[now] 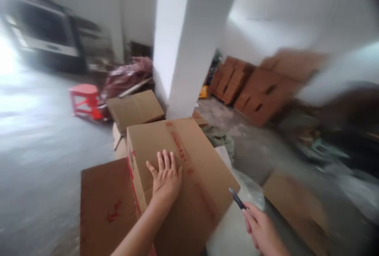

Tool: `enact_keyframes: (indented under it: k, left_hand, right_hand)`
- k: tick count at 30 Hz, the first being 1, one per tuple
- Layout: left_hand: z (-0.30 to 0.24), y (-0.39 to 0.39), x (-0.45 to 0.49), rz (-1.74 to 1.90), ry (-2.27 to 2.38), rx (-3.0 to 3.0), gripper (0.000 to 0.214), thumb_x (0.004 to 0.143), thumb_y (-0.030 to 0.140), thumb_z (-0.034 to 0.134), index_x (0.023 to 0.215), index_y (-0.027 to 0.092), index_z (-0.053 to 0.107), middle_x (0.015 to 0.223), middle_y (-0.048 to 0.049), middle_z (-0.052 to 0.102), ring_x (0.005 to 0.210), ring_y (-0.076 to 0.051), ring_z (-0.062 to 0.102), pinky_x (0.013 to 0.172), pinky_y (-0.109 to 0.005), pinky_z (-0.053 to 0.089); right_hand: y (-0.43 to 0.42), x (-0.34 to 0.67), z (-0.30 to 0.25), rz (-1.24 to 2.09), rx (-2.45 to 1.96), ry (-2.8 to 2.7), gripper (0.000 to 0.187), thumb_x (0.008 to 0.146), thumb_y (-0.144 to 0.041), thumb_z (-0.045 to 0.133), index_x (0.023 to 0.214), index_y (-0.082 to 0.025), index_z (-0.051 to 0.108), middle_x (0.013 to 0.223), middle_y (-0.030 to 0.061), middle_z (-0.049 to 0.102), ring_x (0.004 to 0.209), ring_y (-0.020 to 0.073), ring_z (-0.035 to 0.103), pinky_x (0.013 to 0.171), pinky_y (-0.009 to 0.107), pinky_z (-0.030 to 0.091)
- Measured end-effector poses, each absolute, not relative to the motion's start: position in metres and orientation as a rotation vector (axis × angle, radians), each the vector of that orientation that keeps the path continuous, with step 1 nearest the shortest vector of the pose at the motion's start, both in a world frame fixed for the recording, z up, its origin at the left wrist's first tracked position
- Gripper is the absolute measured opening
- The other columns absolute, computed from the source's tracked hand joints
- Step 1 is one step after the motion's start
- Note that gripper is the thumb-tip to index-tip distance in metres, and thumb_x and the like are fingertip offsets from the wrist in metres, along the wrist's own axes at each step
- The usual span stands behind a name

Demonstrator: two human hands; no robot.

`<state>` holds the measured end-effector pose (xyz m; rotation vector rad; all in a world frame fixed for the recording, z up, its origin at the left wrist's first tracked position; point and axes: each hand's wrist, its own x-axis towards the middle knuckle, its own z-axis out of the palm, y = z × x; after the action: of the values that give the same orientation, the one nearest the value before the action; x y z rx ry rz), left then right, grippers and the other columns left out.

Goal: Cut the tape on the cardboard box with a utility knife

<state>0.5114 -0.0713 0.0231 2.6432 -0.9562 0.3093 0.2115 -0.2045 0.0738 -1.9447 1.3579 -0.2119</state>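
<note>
A large brown cardboard box (207, 161) stands in front of me, its top crossed by a strip of tape with red print. Spread flat on that top is my left hand (167, 181), fingers apart and holding nothing. My right hand (259, 224) grips a slim dark knife-like tool (237, 199) with a pale tip. The tool points up and left, its tip by the box's right corner; I cannot tell whether it touches. Below the right hand lies whitish plastic sheeting (233, 228), partly hidden by the box.
A flat cardboard piece (103, 208) with red marks is at the left. Behind the box are another carton (136, 108), a red stool (85, 100) and a white pillar (189, 50). Stacked cartons (260, 94) stand farther right. More cardboard (296, 204) lies on the right-hand floor, blurred.
</note>
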Motion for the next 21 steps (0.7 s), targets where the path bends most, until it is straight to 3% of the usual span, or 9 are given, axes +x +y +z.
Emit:
enact_keyframes:
  k: [3,5,7,9,13,17,21]
  left_hand:
    - [0.01,-0.07,0.515,0.377,-0.925,2.652,0.062,0.097,0.04,0.034,0.153,0.014,0.04,0.163,-0.0156,0.025,0.154,-0.039,0.013,0.119,-0.074,-0.005]
    - [0.001,-0.066,0.517,0.458,-0.915,2.657,0.065,0.096,0.043,0.038,0.156,0.02,0.033,0.163,-0.0114,0.026,0.154,-0.035,0.017,0.122,-0.07,0.002]
    - [-0.006,-0.06,0.52,0.588,-0.853,2.679,0.076,0.093,0.047,0.044,0.16,0.02,0.019,0.163,-0.0118,0.026,0.153,-0.031,0.022,0.124,-0.064,0.016]
    - [-0.012,-0.055,0.522,0.731,-0.783,2.718,0.089,0.089,0.049,0.049,0.161,0.017,0.008,0.161,-0.0149,0.031,0.15,-0.029,0.029,0.12,-0.057,0.033]
    - [-0.011,-0.048,0.529,0.929,-0.813,2.81,0.095,0.084,0.05,0.054,0.161,0.015,0.012,0.154,-0.0154,0.045,0.143,-0.029,0.043,0.107,-0.052,0.049]
    - [0.001,-0.038,0.532,0.963,-0.887,2.917,0.094,0.083,0.055,0.055,0.16,0.013,0.02,0.154,-0.013,0.045,0.144,-0.027,0.043,0.106,-0.047,0.05]
    - [0.013,-0.034,0.53,0.892,-0.882,3.015,0.088,0.085,0.058,0.055,0.156,0.013,0.03,0.157,-0.0113,0.042,0.146,-0.025,0.039,0.115,-0.043,0.039]
  right_hand:
    - [-0.295,0.322,0.096,-0.152,-2.337,0.927,0.034,0.088,-0.039,0.041,0.108,-0.032,0.068,0.078,0.0062,0.069,0.062,0.0179,0.064,0.059,0.031,0.047]
    - [-0.322,0.424,0.113,-0.219,-2.611,0.545,0.039,0.089,-0.023,0.039,0.115,-0.027,0.068,0.1,0.0075,0.074,0.091,0.0197,0.069,0.078,0.03,0.049]
    - [-0.33,0.523,0.129,-0.177,-2.828,0.223,0.051,0.09,-0.013,0.038,0.132,-0.028,0.063,0.116,0.007,0.072,0.104,0.0188,0.066,0.085,0.027,0.046]
    - [-0.328,0.604,0.14,-0.07,-2.974,0.032,0.058,0.091,-0.008,0.039,0.14,-0.033,0.058,0.116,0.0055,0.072,0.1,0.018,0.066,0.081,0.025,0.045]
    - [-0.325,0.693,0.147,0.167,-3.057,-0.326,0.055,0.084,-0.003,0.053,0.128,-0.033,0.068,0.099,0.0022,0.075,0.089,0.0175,0.064,0.076,0.024,0.042]
    - [-0.325,0.718,0.147,0.245,-3.086,-0.639,0.053,0.082,-0.001,0.054,0.124,-0.03,0.07,0.098,0.0021,0.074,0.09,0.0175,0.063,0.078,0.025,0.042]
    - [-0.327,0.724,0.15,0.267,-3.094,-0.918,0.04,0.08,-0.004,0.055,0.11,-0.023,0.073,0.094,0.0066,0.073,0.087,0.0226,0.066,0.074,0.029,0.045]
